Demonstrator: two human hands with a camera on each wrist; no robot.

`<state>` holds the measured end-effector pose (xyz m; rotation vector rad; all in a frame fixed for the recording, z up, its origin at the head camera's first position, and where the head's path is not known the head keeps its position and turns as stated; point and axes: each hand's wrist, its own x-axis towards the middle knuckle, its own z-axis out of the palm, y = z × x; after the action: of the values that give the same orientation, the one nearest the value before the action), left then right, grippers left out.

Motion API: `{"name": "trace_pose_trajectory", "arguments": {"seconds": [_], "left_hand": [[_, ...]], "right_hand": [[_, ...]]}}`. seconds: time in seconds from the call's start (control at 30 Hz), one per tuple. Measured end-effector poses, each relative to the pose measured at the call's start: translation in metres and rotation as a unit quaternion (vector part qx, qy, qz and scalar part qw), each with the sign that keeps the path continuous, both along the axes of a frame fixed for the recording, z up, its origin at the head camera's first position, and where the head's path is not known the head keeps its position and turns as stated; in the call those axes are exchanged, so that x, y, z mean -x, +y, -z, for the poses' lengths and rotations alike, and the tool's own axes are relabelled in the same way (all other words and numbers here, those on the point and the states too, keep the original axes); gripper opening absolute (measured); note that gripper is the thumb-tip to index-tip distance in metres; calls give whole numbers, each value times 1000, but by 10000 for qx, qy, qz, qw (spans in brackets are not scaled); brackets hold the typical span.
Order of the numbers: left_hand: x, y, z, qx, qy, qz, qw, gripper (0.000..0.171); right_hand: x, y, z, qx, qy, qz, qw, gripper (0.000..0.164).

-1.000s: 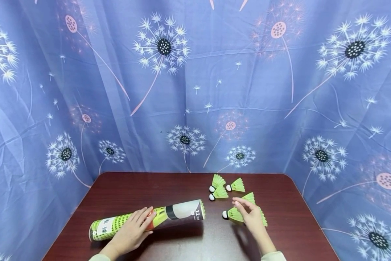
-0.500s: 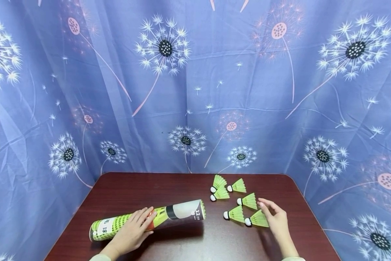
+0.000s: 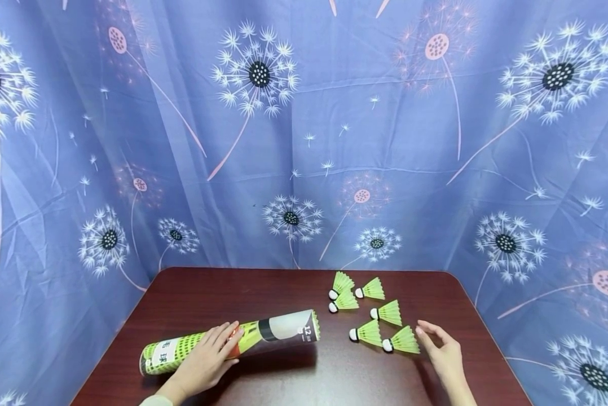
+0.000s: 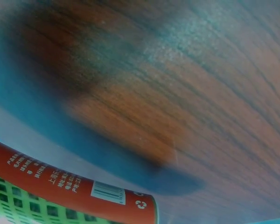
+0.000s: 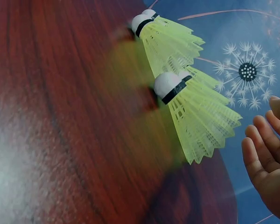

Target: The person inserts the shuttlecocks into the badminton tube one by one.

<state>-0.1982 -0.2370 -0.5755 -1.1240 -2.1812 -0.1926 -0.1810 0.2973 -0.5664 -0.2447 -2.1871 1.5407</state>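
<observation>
My left hand point(image 3: 205, 356) holds a printed shuttlecock tube point(image 3: 289, 328) lying on its side at the left, with the fingers over its top and the thumb at the near side. Green skirt edges poke out of the tube's right end. In the left wrist view, the tube's red and green end point(image 4: 74, 186) shows a barcode. My right hand point(image 3: 443, 352) is off the table's right part with fingers loosely bent and nothing in them. Just left of its fingertips lies a yellow-green shuttlecock point(image 3: 404, 340); in the right wrist view, that nearest shuttlecock point(image 5: 203, 121) has a white cork and black band.
Several more shuttlecocks lie right of the tube's mouth, among them a front one point(image 3: 369, 332), a middle one point(image 3: 389, 313) and a back one point(image 3: 373, 288). The dark red table point(image 3: 243, 293) ends at a blue dandelion-print curtain point(image 3: 324, 129).
My right hand has drawn back to the right, away from over the front shuttlecocks, uncovering them. My left hand and the tube have stayed in place.
</observation>
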Motion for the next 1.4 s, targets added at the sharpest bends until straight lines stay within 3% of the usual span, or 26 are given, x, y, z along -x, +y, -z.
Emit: {"name": "trace_pose_trajectory", "arguments": {"seconds": [0.4,0.63,0.8,1.13,1.4], "left_hand": [[-1,1,2,18,-12,-48,10000,57],[-2,1,1,83,-1,-16,10000,57],[-3,1,2,39,2,29,10000,55],[-4,0,1,21,-18,40,10000,57],[-5,0,3,35,43,-4,10000,55]], "right_hand": [[-4,-1,8,-594,91,-207,9980,22],[-5,-3,11,-976,-281,-300,9944,19],[-7,-4,10,-936,-518,-336,9937,18],[-6,-2,12,-931,-406,-318,9943,14],[-9,-1,13,-401,-844,-363,9950,17]]}}
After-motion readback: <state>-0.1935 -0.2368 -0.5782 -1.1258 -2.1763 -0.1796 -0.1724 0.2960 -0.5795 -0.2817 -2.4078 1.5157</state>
